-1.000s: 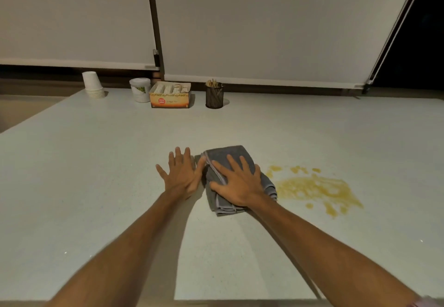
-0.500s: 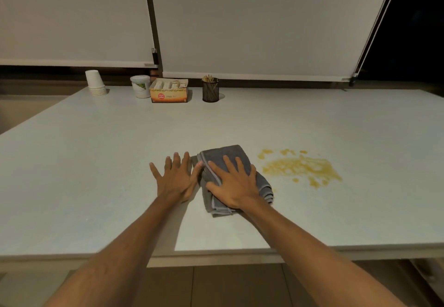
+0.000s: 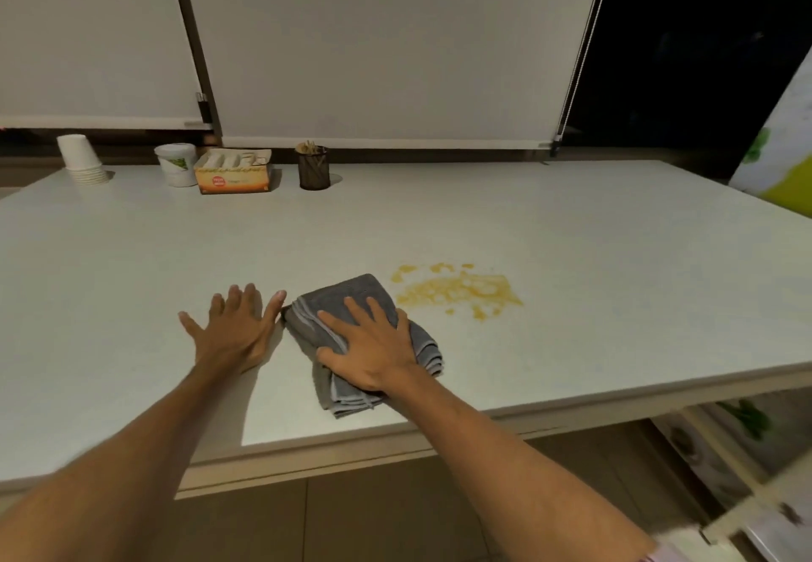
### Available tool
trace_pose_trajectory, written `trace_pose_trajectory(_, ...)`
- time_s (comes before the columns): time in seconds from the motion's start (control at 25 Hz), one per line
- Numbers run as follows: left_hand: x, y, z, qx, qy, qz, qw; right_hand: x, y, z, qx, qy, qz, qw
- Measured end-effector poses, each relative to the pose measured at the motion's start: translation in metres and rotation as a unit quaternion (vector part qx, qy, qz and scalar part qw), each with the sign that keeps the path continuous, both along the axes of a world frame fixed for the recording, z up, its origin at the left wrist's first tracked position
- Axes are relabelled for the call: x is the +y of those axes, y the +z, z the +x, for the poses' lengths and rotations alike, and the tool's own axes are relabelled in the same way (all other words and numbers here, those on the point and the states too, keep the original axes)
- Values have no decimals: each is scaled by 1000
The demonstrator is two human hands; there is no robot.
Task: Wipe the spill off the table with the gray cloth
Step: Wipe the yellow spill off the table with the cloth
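Right hand (image 3: pixel 373 353): fingers spread flat, palm pressed on top of the folded gray cloth (image 3: pixel 351 298), not gripping it. Left hand (image 3: pixel 235 333): fingers splayed, flat on the bare table (image 3: pixel 132 276), fingertips just left of the cloth's edge. Cloth lies near the table's front edge. Yellow spill (image 3: pixel 461 291) sits just right of and beyond the cloth; cloth does not cover it. Far back left: stacked paper cups (image 3: pixel 81 160), white tub (image 3: pixel 177 164), orange carton (image 3: pixel 233 171), dark mesh holder (image 3: pixel 313 167).
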State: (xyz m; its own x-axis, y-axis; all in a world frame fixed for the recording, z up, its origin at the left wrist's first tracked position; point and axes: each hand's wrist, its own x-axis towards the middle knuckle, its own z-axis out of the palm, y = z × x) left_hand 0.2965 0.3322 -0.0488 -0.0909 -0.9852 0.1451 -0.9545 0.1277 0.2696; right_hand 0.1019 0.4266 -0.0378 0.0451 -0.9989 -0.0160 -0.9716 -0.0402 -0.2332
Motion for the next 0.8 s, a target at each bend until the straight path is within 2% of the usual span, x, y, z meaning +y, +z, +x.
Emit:
trace_pose_trajectory(0.12,4,1,-1,-20,-13,6,1000,30,-1,-49,11,-8,-10,1000)
trace_pose_trajectory(0.24,7,7,-1,-30,-12,8,999,51,3,-101,35,-59,-4,998)
trace_pose_trajectory(0.36,13,10,-13,-75,3,-15,997,49,6,-104,26,-89,34,995)
trace_pose_trajectory(0.56,23,19,-55,-33,-23,24,999,40,7,-81,17,-68,31,997)
trace_pose_trajectory(0.8,22,17,-71,-53,-73,37,995,69,6,-151,28,-112,9,993)
